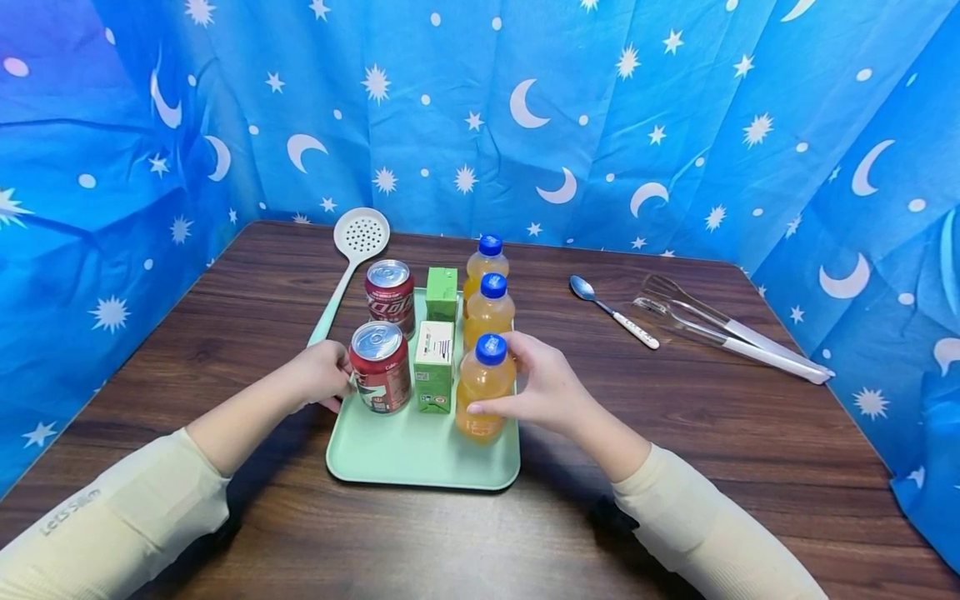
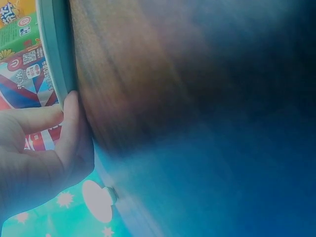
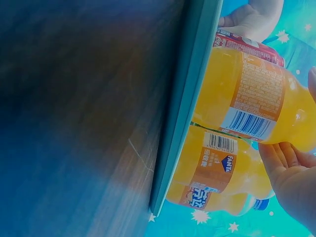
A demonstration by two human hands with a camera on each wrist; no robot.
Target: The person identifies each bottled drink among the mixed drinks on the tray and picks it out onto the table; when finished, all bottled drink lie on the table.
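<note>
A pale green tray (image 1: 420,454) lies on the table, bearing drinks in three rows. My left hand (image 1: 322,375) pinches the tray's left rim between thumb and fingers, beside the front red cola can (image 1: 381,379); the left wrist view shows this rim (image 2: 57,54) up close. On the right, my right hand (image 1: 551,387) grips the nearest orange soda bottle (image 1: 483,392), thumb in front and fingers behind. In the right wrist view this bottle (image 3: 256,96) stands at the tray's edge. Two more orange soda bottles (image 1: 491,321) stand behind it. Green drink cartons (image 1: 433,375) fill the middle row.
A second cola can (image 1: 390,300) stands behind the first. Left of the tray lies a skimmer (image 1: 362,235) with a mint handle. To the right are a spoon (image 1: 615,312) and tongs (image 1: 738,329). A blue star-and-moon curtain (image 1: 525,150) borders the table's back and sides.
</note>
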